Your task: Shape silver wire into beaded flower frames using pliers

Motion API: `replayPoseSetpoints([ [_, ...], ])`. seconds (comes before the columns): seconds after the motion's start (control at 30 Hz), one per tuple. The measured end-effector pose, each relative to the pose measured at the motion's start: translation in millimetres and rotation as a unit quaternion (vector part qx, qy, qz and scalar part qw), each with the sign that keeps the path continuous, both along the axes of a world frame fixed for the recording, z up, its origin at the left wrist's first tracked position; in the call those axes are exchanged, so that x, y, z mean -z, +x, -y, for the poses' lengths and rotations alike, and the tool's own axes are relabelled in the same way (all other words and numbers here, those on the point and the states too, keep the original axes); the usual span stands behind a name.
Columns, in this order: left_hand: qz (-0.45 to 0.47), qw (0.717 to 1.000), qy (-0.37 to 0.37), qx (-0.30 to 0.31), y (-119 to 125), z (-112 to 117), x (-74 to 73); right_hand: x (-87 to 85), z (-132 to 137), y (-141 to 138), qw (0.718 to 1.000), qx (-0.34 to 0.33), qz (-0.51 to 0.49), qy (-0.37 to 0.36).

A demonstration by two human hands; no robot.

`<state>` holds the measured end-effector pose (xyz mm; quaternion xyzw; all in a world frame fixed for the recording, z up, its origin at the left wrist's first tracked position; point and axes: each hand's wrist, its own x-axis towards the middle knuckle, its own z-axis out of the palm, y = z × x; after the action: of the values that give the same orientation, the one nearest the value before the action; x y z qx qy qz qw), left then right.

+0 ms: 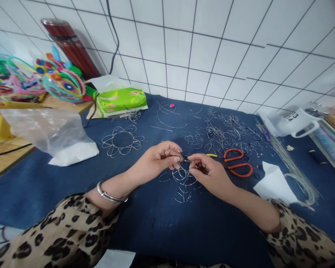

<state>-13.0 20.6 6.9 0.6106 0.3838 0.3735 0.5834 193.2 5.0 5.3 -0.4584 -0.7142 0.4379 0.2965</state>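
Note:
At the middle of the blue cloth, my left hand pinches the upper left part of a small wire ring strung with tiny pink beads and thin wire loops. On the ring's right side, the fingers of my right hand are closed on the wire too. Just below lie several loose bent wires. A flower-shaped wire ring rests flat to the left of my hands. Orange-handled scissors lie right beside my right hand, next to a yellow-handled tool partly hidden behind it.
Tangled wire pieces spread across the back right. A green tissue pack, a plastic bag and a red thermos are at the left. A white mug, straight wires and folded paper stand or lie right.

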Motion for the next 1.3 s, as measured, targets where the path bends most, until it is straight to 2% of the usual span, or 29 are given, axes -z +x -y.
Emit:
replayPoseSetpoints([
  [0.33,-0.003,1.0,-0.018,-0.011,1,-1,-1.8,5.2,0,1,0.999,0.001,-0.03,-0.016],
  [0.83,-0.006,1.0,-0.017,-0.016,-2,-2,2.9,12.9,-1,3,0.998,-0.009,-0.053,0.015],
  [1.3,-0.068,0.997,0.015,-0.036,-3,-3,6.0,12.2,-1,4,0.998,-0.006,-0.068,0.016],
])
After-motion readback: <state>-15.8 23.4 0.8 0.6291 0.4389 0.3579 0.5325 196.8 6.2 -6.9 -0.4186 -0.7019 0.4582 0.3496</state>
